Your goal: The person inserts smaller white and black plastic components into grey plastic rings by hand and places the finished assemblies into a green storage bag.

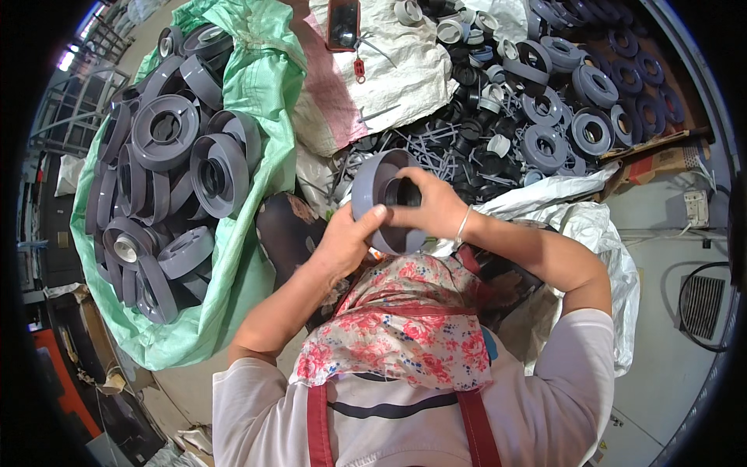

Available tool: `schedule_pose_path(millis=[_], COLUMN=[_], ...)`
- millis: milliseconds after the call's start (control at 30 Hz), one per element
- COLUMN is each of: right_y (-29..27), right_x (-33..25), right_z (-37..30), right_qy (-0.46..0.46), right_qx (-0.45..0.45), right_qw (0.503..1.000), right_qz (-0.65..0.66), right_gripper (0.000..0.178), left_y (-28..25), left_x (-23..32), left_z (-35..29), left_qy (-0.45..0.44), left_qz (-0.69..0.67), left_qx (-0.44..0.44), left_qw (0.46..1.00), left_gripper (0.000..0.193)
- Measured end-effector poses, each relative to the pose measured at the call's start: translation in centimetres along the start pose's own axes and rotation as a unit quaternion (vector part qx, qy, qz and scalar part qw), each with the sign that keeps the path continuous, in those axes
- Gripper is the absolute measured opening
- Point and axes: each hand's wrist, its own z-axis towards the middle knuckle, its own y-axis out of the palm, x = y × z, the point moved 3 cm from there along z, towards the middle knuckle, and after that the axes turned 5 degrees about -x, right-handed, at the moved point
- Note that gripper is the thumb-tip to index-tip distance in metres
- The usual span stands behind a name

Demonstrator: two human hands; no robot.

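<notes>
Above my lap I hold a round grey plastic fitting [369,180], a wide ring with a black piece [401,194] in its middle. My left hand [348,236] grips the rim from below, its thumb over the edge. On the other side, my right hand [437,204] has its fingers and thumb closed round the black centre piece. Just beyond my hands lies a heap of small black parts [467,132] and thin grey strips [424,148]. Larger grey ring-shaped parts [545,148] lie to its right.
At the left stands a green woven sack [268,86] filled with similar grey fittings [165,132]. A phone [342,25] with a red tag lies on a white woven sack [397,78]. Purple-grey rings [650,113] sit in a cardboard box [661,159] at the far right.
</notes>
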Motion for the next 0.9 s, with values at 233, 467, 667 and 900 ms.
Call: schedule_pose_path(millis=[233,467,667,900], right_y=[-1.3,-4.8,-21.4,-23.7], right_x=[1.6,8.5,23.4,31.5], right_z=[-0.4,3.5,3.8,0.0], right_qy=[-0.055,-0.033,0.352,0.493], right_qx=[0.001,-0.006,0.245,0.088], right_qw=[0.991,0.991,0.844,0.774], right_qz=[-0.121,-0.128,-0.322,-0.388], right_gripper=[0.072,0.061,0.044,0.049], left_y=[0.4,-6.8,-4.7,-1.8], left_x=[0.8,13.0,20.5,3.8], left_z=[-0.1,-3.8,-6.6,5.3], left_qy=[0.057,0.316,0.499,0.140], left_qz=[0.139,0.622,0.576,0.503], left_qx=[0.070,0.369,0.384,0.117], left_qw=[0.986,0.614,0.520,0.845], left_gripper=[0.035,0.052,0.043,0.056])
